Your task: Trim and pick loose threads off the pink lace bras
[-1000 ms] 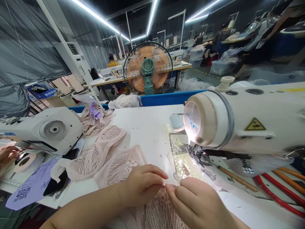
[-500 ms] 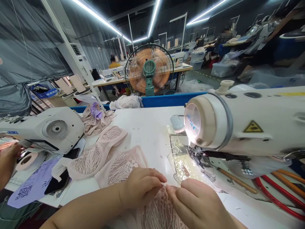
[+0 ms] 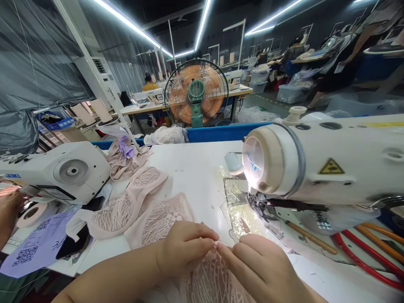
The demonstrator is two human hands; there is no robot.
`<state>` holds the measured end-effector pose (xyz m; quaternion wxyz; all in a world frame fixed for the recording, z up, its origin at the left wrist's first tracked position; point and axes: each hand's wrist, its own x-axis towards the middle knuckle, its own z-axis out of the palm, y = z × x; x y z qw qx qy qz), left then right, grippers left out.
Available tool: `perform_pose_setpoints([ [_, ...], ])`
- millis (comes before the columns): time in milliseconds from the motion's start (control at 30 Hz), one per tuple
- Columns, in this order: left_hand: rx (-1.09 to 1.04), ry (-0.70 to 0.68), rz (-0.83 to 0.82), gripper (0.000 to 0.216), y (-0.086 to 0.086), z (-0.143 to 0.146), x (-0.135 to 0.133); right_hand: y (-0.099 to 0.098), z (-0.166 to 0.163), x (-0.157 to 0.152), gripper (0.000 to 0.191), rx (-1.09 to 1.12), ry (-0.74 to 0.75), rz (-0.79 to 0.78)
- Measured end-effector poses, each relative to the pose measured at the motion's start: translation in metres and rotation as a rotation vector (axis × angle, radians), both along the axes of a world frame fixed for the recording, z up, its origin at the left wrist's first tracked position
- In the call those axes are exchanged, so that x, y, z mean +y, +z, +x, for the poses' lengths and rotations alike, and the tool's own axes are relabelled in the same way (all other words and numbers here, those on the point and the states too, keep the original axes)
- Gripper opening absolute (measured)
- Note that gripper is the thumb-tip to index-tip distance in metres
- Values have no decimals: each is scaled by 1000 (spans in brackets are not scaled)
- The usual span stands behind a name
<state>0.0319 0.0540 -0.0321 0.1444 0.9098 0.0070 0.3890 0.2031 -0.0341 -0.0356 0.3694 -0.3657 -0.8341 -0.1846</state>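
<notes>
Left hand: fingers clenched in a pinch on the top edge of the pale pink lace fabric piece. Right hand: fingers likewise pinched on the same edge. The fingertips of the two hands meet. The lace piece lies at the near edge of the white counter, under both hands, just in front of the needle area of the cream industrial sewing machine.

Further pink lace cup pieces lie spread to the left, touching one another. Beyond them stands a second white sewing machine, with a co-worker's hand beside it and a lilac printed paper sheet near the counter edge. An orange-bladed pedestal fan stands behind the counter.
</notes>
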Motion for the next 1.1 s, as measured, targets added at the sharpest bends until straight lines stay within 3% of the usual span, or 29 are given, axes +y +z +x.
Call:
perform_pose_setpoints([
  [100,49,43,36,17,3,-1,-1,-8,2,0,19,42,-40,-31],
  [233,12,56,92,12,-1,0,-3,-18,9,1,30,74,-44,2],
  [367,-103,159,-42,14,-12,2,-1,-22,16,2,37,47,-62,25],
  [467,0,199,-172,20,-17,2,2,-21,17,3,37,-37,-65,27],
  [600,130,79,-268,23,-22,2,5,-18,11,1,28,-157,-57,-3],
  [733,84,-22,-281,19,-24,2,5,-16,5,-4,27,-210,-56,-25],
  [1100,-72,-109,-256,21,-19,1,3,-21,5,-8,38,-61,-35,-87],
])
